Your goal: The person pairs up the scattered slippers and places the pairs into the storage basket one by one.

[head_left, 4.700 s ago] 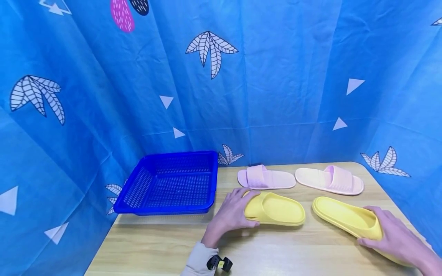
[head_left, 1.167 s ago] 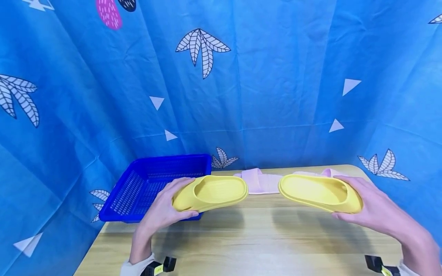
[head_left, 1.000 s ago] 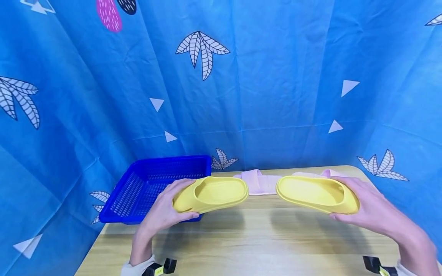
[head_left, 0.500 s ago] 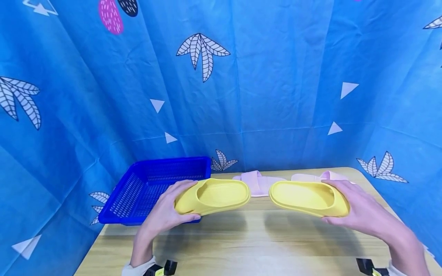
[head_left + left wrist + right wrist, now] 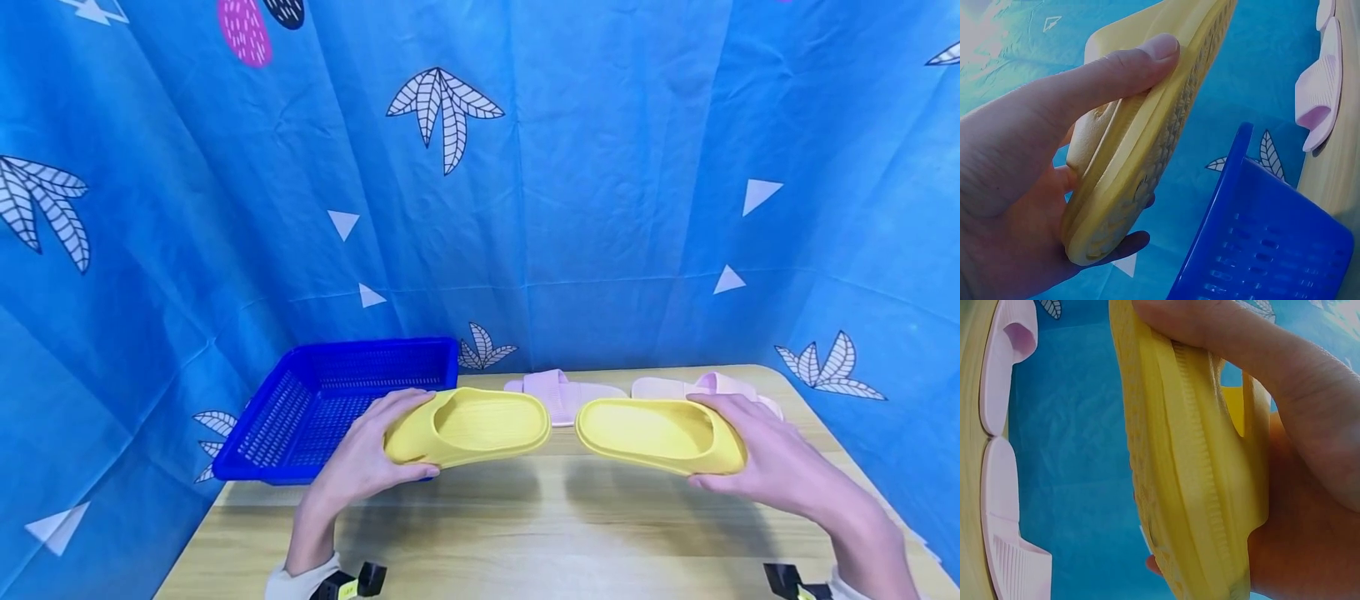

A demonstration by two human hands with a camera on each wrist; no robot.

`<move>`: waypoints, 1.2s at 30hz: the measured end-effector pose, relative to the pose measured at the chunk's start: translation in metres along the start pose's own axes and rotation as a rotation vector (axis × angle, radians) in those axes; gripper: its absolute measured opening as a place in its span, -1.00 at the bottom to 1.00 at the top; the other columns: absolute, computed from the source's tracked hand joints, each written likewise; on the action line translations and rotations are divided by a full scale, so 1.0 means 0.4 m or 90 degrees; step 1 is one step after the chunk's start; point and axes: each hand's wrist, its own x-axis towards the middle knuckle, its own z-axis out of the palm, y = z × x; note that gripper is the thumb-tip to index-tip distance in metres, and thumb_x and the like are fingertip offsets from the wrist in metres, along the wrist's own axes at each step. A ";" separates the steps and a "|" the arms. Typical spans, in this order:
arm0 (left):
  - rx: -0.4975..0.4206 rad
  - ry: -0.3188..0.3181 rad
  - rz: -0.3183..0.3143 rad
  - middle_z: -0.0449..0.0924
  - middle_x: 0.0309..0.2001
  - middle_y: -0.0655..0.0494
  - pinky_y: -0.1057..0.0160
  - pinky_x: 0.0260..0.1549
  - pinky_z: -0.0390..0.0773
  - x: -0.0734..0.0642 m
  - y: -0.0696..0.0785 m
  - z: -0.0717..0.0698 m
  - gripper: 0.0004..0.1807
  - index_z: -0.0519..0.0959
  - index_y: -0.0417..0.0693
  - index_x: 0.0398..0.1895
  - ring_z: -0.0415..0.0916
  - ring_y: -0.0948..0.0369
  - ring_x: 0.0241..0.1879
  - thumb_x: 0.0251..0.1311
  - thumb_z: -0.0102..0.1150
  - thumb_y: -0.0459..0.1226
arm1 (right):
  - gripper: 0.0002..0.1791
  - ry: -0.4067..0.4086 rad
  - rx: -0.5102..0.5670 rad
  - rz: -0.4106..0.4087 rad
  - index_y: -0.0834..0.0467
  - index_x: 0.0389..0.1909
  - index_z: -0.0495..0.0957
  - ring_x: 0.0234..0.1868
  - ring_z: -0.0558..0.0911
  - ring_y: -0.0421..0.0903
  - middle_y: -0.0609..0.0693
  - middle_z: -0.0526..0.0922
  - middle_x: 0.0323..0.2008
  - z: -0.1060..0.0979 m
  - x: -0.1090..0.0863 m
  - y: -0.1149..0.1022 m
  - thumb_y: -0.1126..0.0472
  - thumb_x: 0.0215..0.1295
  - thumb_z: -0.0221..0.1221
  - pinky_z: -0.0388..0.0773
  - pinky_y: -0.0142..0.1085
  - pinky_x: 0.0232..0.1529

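Note:
My left hand grips a yellow slipper by its toe end, thumb along the sole edge and fingers round the far side. The matching yellow slipper is in my right hand, also gripped at the toe. Both are raised above the table, heels pointing toward each other with a small gap between. Shadows fall on the wood below them. In the left wrist view the textured sole of the left slipper shows; the right wrist view shows the side of the right slipper.
A blue mesh basket stands on the left of the wooden table, partly behind my left hand. Along the back edge lie two pink slippers, the left one and the right one, partly covered by the yellow pair. A blue patterned curtain surrounds the table.
The yellow slippers were lifted off the table and moved left. Over the last second my right hand has brought its slipper leftward, closer to the left one, which has shifted slightly right.

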 end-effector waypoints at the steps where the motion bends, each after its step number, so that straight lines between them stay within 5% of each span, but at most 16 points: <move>1: 0.000 -0.001 -0.001 0.44 0.35 0.33 -0.12 0.11 0.43 0.000 0.001 0.001 -0.01 0.48 0.35 0.40 0.37 0.14 0.31 -0.23 0.69 0.14 | 0.10 -0.001 -0.001 0.000 0.02 0.33 0.46 0.03 0.50 0.02 0.10 0.63 0.10 0.000 0.000 -0.002 -0.19 -0.35 0.69 0.29 0.00 -0.11; 9: -0.004 -0.007 0.005 0.44 0.35 0.33 -0.13 0.11 0.43 0.003 0.003 0.006 0.00 0.47 0.35 0.41 0.37 0.14 0.32 -0.21 0.57 0.32 | 0.09 -0.021 -0.007 0.000 0.06 0.33 0.47 0.01 0.53 0.00 0.07 0.62 0.08 0.005 0.004 -0.014 -0.29 -0.27 0.63 0.40 -0.11 -0.22; 19: -0.013 -0.008 0.010 0.44 0.34 0.36 -0.11 0.11 0.42 0.003 0.007 0.014 0.00 0.47 0.35 0.42 0.37 0.16 0.31 -0.21 0.57 0.31 | 0.09 -0.029 -0.015 0.003 -0.01 0.34 0.46 -0.11 0.48 -0.12 -0.01 0.61 0.03 0.013 0.006 -0.026 -0.34 -0.28 0.61 0.36 -0.28 -0.35; 36: -0.010 -0.009 0.019 0.43 0.36 0.34 -0.13 0.11 0.43 0.006 0.014 0.027 -0.01 0.46 0.35 0.42 0.36 0.14 0.33 -0.20 0.62 0.25 | 0.07 -0.022 -0.022 -0.013 0.01 0.30 0.49 -0.07 0.53 -0.03 0.01 0.62 0.06 0.024 0.010 -0.040 -0.35 -0.29 0.61 0.38 -0.16 -0.31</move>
